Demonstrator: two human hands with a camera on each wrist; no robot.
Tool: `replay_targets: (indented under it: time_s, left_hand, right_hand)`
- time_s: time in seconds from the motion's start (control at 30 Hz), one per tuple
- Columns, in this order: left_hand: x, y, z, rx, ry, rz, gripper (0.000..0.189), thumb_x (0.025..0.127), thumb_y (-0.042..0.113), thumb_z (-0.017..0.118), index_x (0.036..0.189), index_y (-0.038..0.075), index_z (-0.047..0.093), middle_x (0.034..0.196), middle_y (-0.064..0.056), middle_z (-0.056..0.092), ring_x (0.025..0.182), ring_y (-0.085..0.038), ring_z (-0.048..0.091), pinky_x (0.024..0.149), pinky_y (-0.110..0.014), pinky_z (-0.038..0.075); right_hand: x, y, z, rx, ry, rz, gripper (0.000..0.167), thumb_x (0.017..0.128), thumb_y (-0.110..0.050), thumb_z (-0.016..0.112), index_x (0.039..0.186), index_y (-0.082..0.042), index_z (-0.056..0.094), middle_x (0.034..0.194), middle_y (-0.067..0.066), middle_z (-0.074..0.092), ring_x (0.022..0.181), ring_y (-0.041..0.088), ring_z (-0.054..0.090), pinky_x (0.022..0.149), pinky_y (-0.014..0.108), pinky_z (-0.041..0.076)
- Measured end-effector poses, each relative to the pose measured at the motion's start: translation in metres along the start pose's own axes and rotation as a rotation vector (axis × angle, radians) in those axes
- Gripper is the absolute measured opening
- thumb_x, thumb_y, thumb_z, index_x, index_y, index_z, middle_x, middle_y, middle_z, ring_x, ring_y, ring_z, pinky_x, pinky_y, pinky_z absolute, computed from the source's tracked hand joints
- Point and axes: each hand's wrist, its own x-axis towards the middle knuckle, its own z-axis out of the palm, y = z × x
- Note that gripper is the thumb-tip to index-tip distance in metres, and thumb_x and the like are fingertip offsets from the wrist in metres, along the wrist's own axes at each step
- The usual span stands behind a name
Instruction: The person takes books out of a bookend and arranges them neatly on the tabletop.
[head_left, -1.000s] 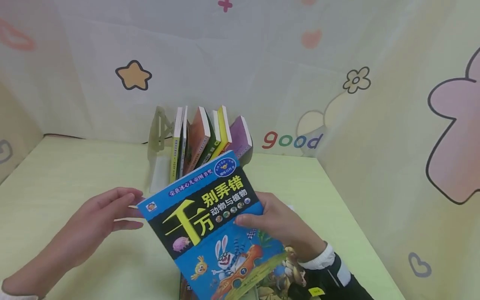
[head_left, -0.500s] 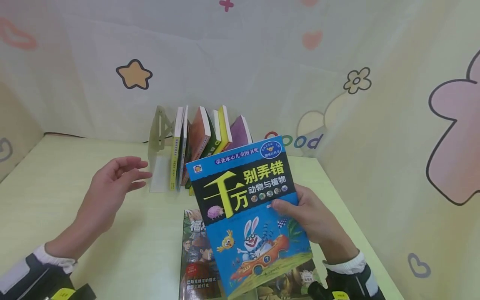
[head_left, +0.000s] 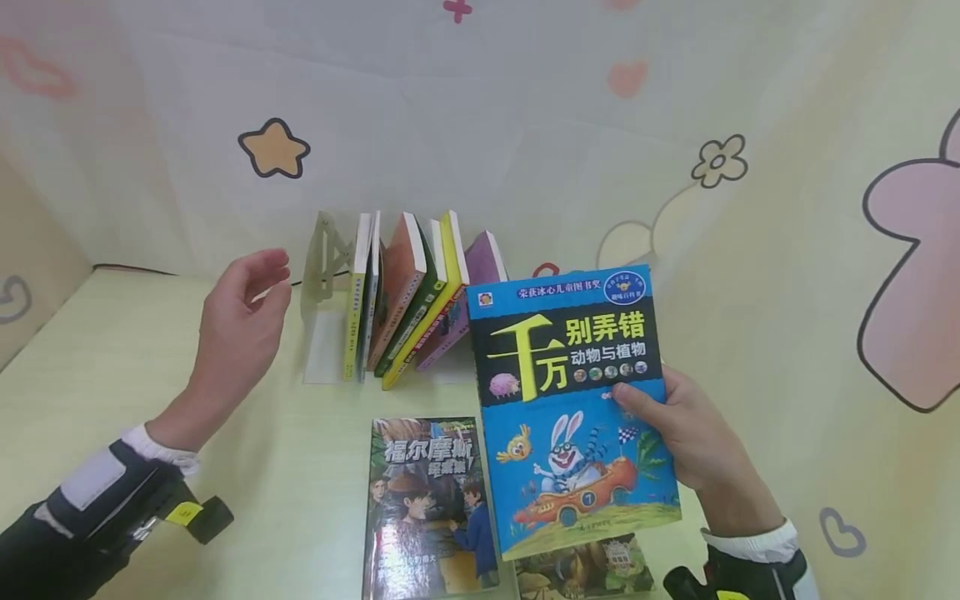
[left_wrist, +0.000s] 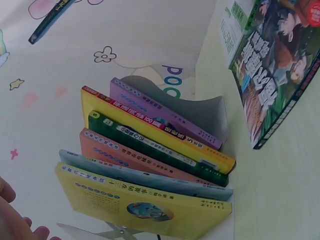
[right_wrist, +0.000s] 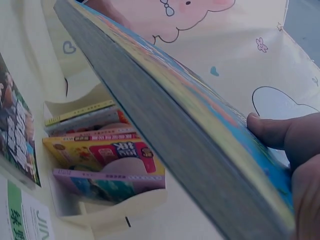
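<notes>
My right hand [head_left: 701, 429] grips a blue picture book [head_left: 577, 433] by its right edge, thumb on the front cover. In the head view the cover, with a rabbit in an orange car, faces me; in the right wrist view the book's page edge [right_wrist: 165, 145] crosses the picture. My left hand [head_left: 243, 325] hangs in the air with fingers loosely bent, holding nothing, just left of a pale book stand [head_left: 322, 258]. Upright in that stand lean several books, among them a yellow book [left_wrist: 160, 130] and a purple book [left_wrist: 160, 112].
A comic-style book [head_left: 427, 508] lies flat on the pale table [head_left: 292, 492] in front of the stand. Partly under the held book, from this angle, lies another book [head_left: 592, 567]. A patterned cloth wall [head_left: 525, 142] rises behind the table.
My right hand has carried the blue book rightward and turned it more upright, uncovering the flat book and the standing ones. My left hand has come off the book and risen toward the stand.
</notes>
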Motion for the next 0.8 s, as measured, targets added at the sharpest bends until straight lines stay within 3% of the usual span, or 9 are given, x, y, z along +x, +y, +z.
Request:
replay_targets:
  time_s: [0.1,0.23,0.57,0.8]
  left_hand:
    - [0.008,0.001,0.005,0.007,-0.033,0.003,0.046,0.107,0.014,0.047,0.150,0.000,0.046,0.151,-0.012,0.051,0.138,-0.028,0.051,0.112,-0.040,0.045]
    - [0.017,-0.001,0.007,0.038,-0.107,-0.051,0.053,0.108,0.019,0.046,0.157,0.001,0.037,0.160,-0.015,0.040,0.145,-0.035,0.042,0.115,-0.053,0.039]
    - [0.034,-0.012,0.012,0.156,-0.208,-0.137,0.063,0.111,0.028,0.044,0.163,0.002,0.020,0.169,-0.017,0.023,0.149,-0.043,0.033,0.113,-0.061,0.038]
    - [0.041,-0.017,0.013,0.118,-0.226,-0.143,0.061,0.113,0.031,0.034,0.164,0.001,0.017,0.167,-0.021,0.025,0.147,-0.043,0.036,0.115,-0.060,0.035]
  right_hand:
    - [-0.006,0.000,-0.008,-0.002,0.031,0.007,0.028,0.111,-0.006,0.045,0.134,-0.015,0.056,0.118,0.007,0.074,0.100,0.030,0.075,0.079,0.045,0.061]
    - [-0.013,0.000,-0.019,-0.009,0.071,0.010,0.028,0.112,-0.008,0.043,0.133,-0.016,0.058,0.117,0.006,0.075,0.099,0.029,0.076,0.077,0.044,0.062]
    - [-0.028,-0.006,-0.043,0.022,0.140,-0.001,0.029,0.114,-0.015,0.036,0.135,-0.017,0.055,0.115,0.004,0.076,0.096,0.027,0.076,0.076,0.043,0.061]
    - [-0.036,-0.006,-0.059,0.062,0.176,-0.024,0.031,0.114,-0.016,0.035,0.137,-0.017,0.055,0.116,0.005,0.075,0.096,0.025,0.076,0.076,0.042,0.061]
